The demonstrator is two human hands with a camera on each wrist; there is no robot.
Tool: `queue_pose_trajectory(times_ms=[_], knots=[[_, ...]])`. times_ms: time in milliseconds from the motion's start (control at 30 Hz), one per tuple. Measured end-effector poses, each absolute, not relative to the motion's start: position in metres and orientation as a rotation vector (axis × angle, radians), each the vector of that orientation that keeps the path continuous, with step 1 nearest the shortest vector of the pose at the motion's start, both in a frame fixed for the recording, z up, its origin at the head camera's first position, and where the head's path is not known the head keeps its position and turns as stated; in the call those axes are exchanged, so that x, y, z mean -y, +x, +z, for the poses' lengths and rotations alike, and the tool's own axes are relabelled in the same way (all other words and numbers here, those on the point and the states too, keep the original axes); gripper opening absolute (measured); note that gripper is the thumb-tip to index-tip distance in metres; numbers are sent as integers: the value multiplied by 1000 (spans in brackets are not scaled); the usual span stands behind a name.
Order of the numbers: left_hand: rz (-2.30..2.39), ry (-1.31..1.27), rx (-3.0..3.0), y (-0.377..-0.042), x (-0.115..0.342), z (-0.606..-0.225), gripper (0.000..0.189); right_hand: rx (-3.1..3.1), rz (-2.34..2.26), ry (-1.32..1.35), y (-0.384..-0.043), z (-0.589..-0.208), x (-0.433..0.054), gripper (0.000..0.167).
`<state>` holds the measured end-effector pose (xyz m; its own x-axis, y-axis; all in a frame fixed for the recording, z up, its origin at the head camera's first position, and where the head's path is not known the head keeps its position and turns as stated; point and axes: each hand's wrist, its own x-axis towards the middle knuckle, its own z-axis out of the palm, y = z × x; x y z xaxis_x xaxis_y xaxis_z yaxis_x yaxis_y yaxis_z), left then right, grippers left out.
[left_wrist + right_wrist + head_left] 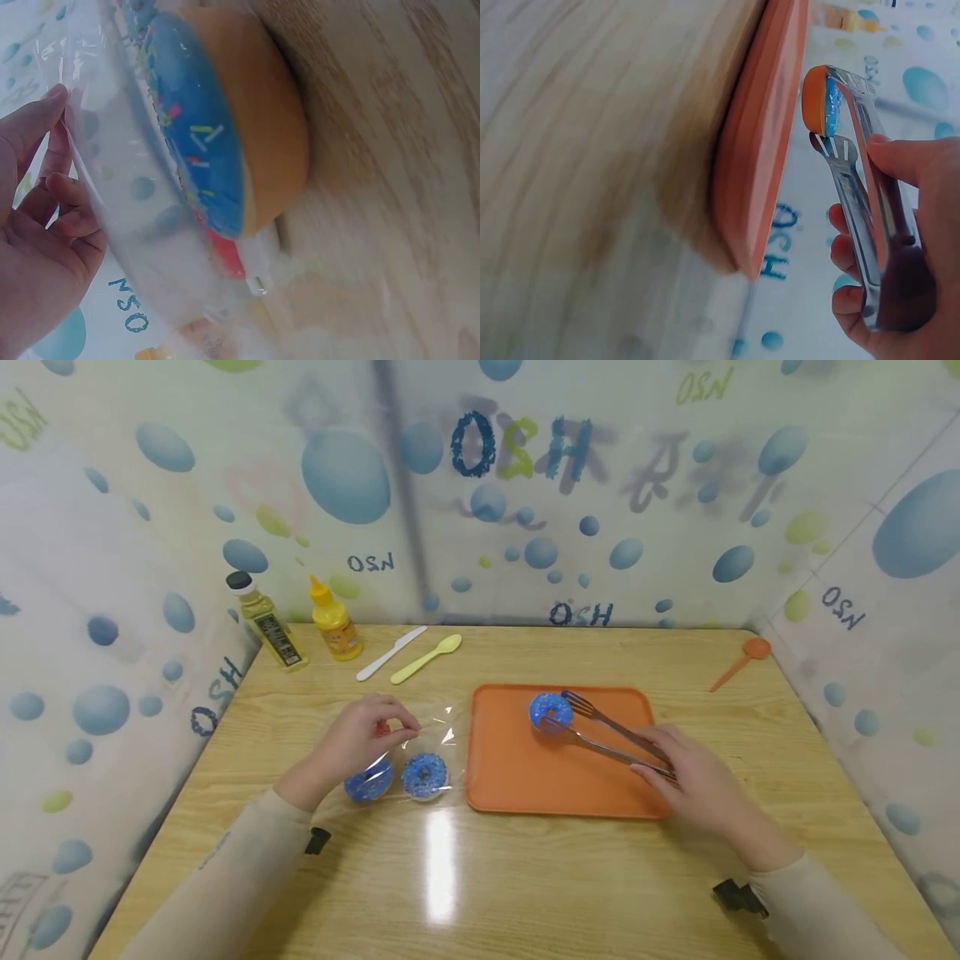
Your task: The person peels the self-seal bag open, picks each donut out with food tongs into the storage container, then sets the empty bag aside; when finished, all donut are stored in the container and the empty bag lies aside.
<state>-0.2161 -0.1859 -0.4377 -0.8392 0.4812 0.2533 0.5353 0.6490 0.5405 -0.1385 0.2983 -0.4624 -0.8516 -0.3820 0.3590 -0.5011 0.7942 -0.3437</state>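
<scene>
My left hand (pixel 365 737) pinches the edge of a clear plastic bag (pixel 447 739) between thumb and fingertip. Inside the bag lie two blue-frosted toy donuts: a left donut (pixel 369 782) and a right donut (pixel 424 775). The left wrist view shows one donut (pixel 206 135) close up, with a tan base, colored sprinkles and a red piece (pixel 225 253) partly hidden by it. Metal tongs (pixel 618 745) are in my right hand (pixel 705 785), thumb on one arm and fingers curled round the other. Their tips stand on either side of another blue donut (pixel 546 708) over the orange tray (pixel 517 777).
A dark-capped bottle (pixel 273 631) and a yellow squeeze bottle (pixel 335 622) stand at the back left. Beside them lie a white knife (pixel 392 653) and a yellow spoon (pixel 426 660). An orange spoon (pixel 742 662) rests at the far right. Patterned curtains surround the table (pixel 360 893).
</scene>
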Motion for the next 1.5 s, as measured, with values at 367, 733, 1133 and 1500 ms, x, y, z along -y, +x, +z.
queue_pose_trajectory(times_ms=[367,733,1133,1500], knots=[[-964,-840,2792,-215,187,-439,5,2696,577,578,-125,-468,-348,44],[-961,-852,2805,-216,186,-437,3,2721,499,522,-131,-469,-370,43],[-969,-851,2807,-216,187,-437,5,2779,526,515,-130,-467,-373,42],[-963,-832,2823,-215,186,-435,4,2764,487,515,-130,-463,-372,51]])
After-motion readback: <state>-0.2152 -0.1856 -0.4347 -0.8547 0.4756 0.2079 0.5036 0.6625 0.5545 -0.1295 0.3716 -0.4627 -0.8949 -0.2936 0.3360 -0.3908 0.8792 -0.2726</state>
